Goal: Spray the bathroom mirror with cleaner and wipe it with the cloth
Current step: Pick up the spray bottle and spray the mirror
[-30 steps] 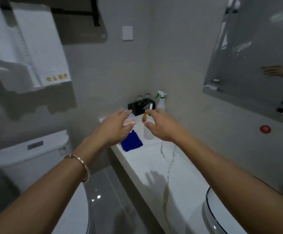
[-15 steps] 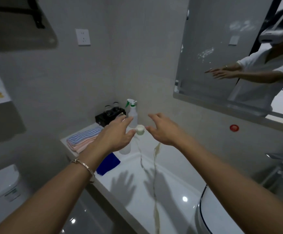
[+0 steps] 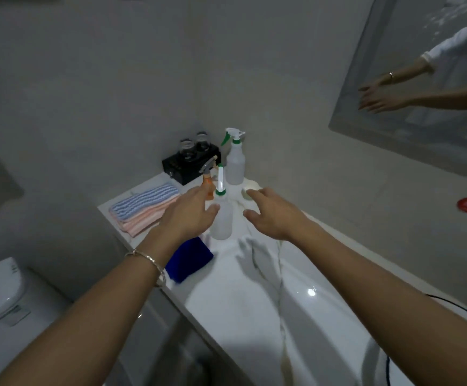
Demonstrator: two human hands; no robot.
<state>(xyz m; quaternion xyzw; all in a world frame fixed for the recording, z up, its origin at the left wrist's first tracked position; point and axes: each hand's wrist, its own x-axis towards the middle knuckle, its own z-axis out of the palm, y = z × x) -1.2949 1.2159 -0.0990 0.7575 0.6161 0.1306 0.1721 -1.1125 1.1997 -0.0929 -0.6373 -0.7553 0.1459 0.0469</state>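
Left hand (image 3: 187,215) and right hand (image 3: 271,215): fingers spread, empty, either side of spray bottle (image 3: 221,218), apparently poised to grasp it; blue cloth (image 3: 190,257) under left wrist.

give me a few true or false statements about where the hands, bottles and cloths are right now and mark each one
1. The blue cloth lies on the counter, in neither hand. True.
2. The right hand grips the clear spray bottle. False: it is open, beside the bottle with a gap between them.
3. A bracelet sits on the left wrist. True.
4. The striped towels hang from a rail. False: they lie folded on the counter.
5. The left hand has straight fingers, curled round nothing. True.
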